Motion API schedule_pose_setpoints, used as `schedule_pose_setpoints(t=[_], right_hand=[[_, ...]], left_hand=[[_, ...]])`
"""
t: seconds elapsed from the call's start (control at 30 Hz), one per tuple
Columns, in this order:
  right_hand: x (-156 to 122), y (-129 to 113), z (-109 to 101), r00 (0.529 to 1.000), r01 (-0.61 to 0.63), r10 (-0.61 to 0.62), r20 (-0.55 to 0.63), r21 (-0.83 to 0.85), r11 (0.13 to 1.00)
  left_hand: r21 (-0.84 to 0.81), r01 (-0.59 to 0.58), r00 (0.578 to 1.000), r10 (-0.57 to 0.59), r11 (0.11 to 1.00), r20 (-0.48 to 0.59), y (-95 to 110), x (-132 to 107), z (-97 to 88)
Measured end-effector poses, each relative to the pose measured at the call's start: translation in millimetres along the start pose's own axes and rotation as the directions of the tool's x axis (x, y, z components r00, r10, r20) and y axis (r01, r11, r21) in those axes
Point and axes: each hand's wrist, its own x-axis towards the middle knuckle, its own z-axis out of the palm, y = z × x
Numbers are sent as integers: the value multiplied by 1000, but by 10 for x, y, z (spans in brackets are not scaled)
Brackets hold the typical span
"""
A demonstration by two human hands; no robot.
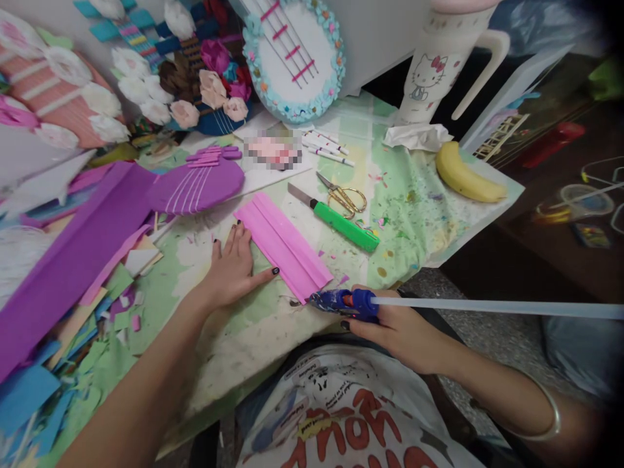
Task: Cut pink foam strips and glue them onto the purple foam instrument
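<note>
My left hand [233,268] lies flat and open on the table, fingers against the left edge of a pink foam sheet [283,244]. A blue hot glue gun [344,303] is gripped in my right hand [394,331], its nozzle at the near corner of the pink sheet. A long clear glue stick [497,306] juts out of the gun's back to the right.
A green box cutter [341,224] and gold scissors [345,197] lie beyond the sheet. A purple foam guitar shape [97,224], foam scraps [73,351], paper-flower crafts [146,84], a banana [465,175], a tissue and a cartoon-cat tumbler [433,65] crowd the green table cover [419,221].
</note>
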Motion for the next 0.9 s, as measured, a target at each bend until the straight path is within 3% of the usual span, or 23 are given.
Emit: schedule_pose_setpoints(t=[0.2,0.37,0.53,0.7,0.8,0.9], right_hand=[[-74,66,17,999,-26,23,-27,-122,992],[-127,51,-48,997,-8,0,-77,-99,995],[-214,34,-202,966,38,-56,-252,-76,996],[-299,124,-349,845,-58,-48,-532,-181,982],[-334,229,-404,770,-120,-56,-635,-231,966],[-335,348,-471,631,-268,-77,-772,-310,912]], left_hand=[[-9,-32,999,32,999,-5,-53,12,14],[11,-23,1000,23,1000,18,-72,19,19],[57,11,998,-15,998,66,-12,55,-78],[162,74,975,-106,984,195,125,121,-244],[187,79,974,-116,979,197,164,144,-272],[178,63,982,-93,982,166,152,143,-249]])
